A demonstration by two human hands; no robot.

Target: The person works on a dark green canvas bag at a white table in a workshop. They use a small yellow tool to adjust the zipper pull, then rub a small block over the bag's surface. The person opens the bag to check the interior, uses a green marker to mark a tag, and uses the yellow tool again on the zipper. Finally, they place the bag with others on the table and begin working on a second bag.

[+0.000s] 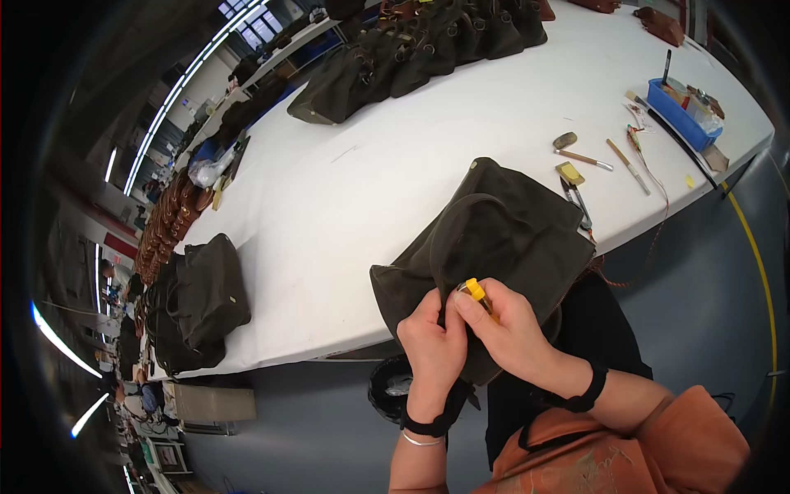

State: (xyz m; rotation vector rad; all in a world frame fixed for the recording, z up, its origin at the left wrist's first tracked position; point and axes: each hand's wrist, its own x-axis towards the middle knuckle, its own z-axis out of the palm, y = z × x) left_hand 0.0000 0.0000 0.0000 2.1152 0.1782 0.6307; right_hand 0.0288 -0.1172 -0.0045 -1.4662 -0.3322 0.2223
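A dark olive fabric bag (527, 226) rests at the table's near edge, tilted and partly hanging over it toward my lap. Its strap handle (437, 247) arches down to my hands. My left hand (432, 342) is closed, thumb and fingers pinching the handle. Right beside it, my right hand (512, 329) grips a small yellow-ended tool (475, 289) against the handle. Most of that tool is covered by my fingers, so its exact kind does not show. The two hands nearly touch.
On the white table (329, 189), right of the bag, lie a yellow block (569, 173), a wooden-handled tool (584, 159) and a blue bin (683, 114). More dark bags (420, 53) line the far side; others (206, 292) stand left. A black-lined bin (389, 387) sits below.
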